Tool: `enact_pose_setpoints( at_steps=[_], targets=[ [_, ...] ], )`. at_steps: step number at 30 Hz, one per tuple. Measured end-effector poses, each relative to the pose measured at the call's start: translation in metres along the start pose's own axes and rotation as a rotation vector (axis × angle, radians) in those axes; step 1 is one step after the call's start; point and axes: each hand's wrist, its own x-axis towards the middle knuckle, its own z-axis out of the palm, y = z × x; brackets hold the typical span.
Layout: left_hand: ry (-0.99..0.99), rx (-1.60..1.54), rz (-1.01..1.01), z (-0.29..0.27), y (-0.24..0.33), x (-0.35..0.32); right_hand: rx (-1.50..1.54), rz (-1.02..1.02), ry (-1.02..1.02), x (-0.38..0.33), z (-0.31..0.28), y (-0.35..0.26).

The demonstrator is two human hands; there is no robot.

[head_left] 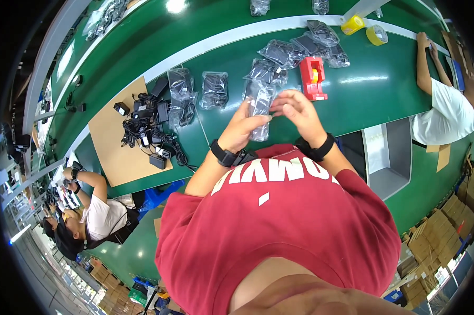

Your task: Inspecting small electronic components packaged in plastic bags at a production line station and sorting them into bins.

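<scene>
A clear plastic bag [260, 105] with a dark item inside stands out in front of my chest, above the green table. My left hand [239, 127] is closed round its left side, thumb laid across the front. At the bag's right edge is my right hand [301, 116], its fingers curved and apart from the thumb; whether the fingertips touch the plastic I cannot tell. Just beyond lie several bagged black adapters with cables [267, 72]. A red tape dispenser [306, 86] with a yellow roll stands beyond my right hand.
Loose black adapters and cables [145, 123] pile on a cardboard sheet [108, 134] at left. More bagged adapters [214, 89] lie beside it. Tape rolls [376, 35] stand at the far right. A grey bin [397, 176] is right of me. Co-workers sit at both sides.
</scene>
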Motion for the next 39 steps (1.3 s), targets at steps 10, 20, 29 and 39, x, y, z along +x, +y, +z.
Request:
enact_pose_setpoints(
  at_steps=[10, 20, 29, 39],
  targets=[
    [0.498, 1.297, 0.183, 0.024, 0.026, 0.037, -0.402, 0.015, 0.299, 0.068, 0.018, 0.010],
    [0.773, 1.505, 0.208, -0.098, 0.158, 0.234, 0.033, 0.233, 0.195, 0.074, -0.037, 0.038],
    [0.637, 2.043, -0.134, -0.100, 0.193, 0.427, -0.211, 0.405, 0.085, 0.053, -0.097, 0.094],
    [0.759, 2.112, 0.256, -0.065, 0.139, 0.568, -0.212, 0.363, 0.130, 0.059, -0.103, 0.119]
  ],
)
